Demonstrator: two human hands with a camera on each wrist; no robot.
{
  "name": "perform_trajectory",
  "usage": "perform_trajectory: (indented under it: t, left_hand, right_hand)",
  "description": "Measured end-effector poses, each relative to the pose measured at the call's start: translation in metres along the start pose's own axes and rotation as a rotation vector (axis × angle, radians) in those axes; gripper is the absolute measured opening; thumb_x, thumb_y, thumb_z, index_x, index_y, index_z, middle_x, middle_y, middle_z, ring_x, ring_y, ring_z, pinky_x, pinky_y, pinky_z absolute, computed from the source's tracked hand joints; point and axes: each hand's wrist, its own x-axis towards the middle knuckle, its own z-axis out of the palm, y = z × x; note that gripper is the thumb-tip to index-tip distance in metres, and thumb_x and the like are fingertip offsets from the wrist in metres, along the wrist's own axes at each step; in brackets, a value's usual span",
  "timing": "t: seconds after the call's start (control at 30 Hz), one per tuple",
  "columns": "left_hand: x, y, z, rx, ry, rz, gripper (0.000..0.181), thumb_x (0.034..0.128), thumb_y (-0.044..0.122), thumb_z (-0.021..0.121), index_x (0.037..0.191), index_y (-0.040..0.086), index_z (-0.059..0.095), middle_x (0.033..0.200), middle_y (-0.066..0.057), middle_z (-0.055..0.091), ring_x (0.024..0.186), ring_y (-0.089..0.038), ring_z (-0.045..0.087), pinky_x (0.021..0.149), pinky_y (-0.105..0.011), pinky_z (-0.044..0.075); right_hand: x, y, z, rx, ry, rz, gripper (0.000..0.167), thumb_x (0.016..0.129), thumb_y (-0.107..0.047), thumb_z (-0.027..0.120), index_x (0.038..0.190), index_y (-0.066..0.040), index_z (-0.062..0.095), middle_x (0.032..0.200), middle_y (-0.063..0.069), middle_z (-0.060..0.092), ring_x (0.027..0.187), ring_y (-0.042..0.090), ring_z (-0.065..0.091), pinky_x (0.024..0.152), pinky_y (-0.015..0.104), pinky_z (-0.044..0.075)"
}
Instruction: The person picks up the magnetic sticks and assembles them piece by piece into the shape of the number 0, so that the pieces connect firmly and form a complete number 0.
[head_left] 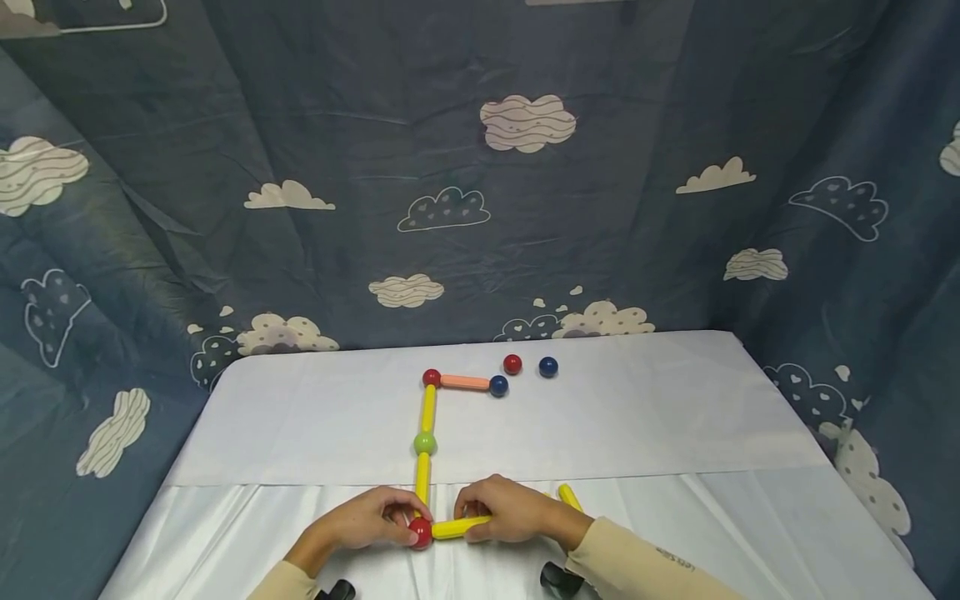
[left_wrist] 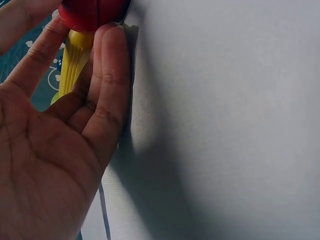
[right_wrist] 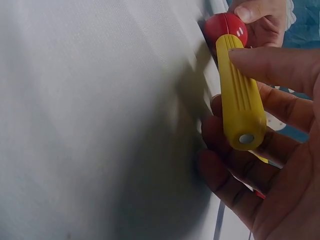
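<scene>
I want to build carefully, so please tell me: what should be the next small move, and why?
Probably the right hand should gently release its yellow stick: one end already meets the red ball that the left hand pinches, and the other end, showing a silvery disc, has no ball.

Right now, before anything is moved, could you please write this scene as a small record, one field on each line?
Left hand: holds near red ball
Right hand: pinches held yellow rod, its end at that ball
Line going away: lower yellow rod, green ball, upper yellow rod, far red ball
Far branch: orange rod, ending at blue ball
Apart: loose red ball, loose blue ball
Partly hidden: another yellow rod, beyond right forearm
Surface: white cloth
</scene>
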Motion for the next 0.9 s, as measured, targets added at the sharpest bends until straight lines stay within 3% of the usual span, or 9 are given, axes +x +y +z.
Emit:
perform_trajectory:
  t: [0.5,0.7,0.9]
  left_hand:
    - [0.001,-0.002,0.000,-0.008,-0.004,-0.026,0.024,0.0841,0.009,0.073,0.108,0.007,0.069,0.090,-0.001,0.060,0.074,-0.014,0.050,0.065,-0.022,0.041]
    - [0.000,0.000,0.000,0.009,-0.008,-0.030,0.023,0.0841,0.010,0.073,0.107,0.007,0.070,0.090,-0.001,0.060,0.074,-0.015,0.050,0.065,-0.022,0.041]
    - [0.003,0.001,-0.002,0.021,-0.016,-0.035,0.023,0.0835,0.011,0.073,0.106,0.010,0.071,0.090,0.000,0.061,0.074,-0.013,0.050,0.066,-0.022,0.041]
  right_hand:
    - [-0.003,0.018,-0.022,0.159,0.041,0.051,0.023,0.084,-0.021,0.075,0.101,-0.010,0.066,0.077,-0.010,0.058,0.065,0.003,0.049,0.061,0.019,0.042]
    - [-0.004,0.031,-0.041,0.120,0.121,0.077,0.026,0.084,-0.022,0.076,0.104,-0.010,0.066,0.083,-0.006,0.059,0.072,0.008,0.052,0.066,0.022,0.045]
    - [-0.007,0.047,-0.065,0.108,0.232,0.112,0.026,0.083,-0.012,0.076,0.105,-0.006,0.067,0.088,0.001,0.061,0.077,0.015,0.055,0.068,0.025,0.047]
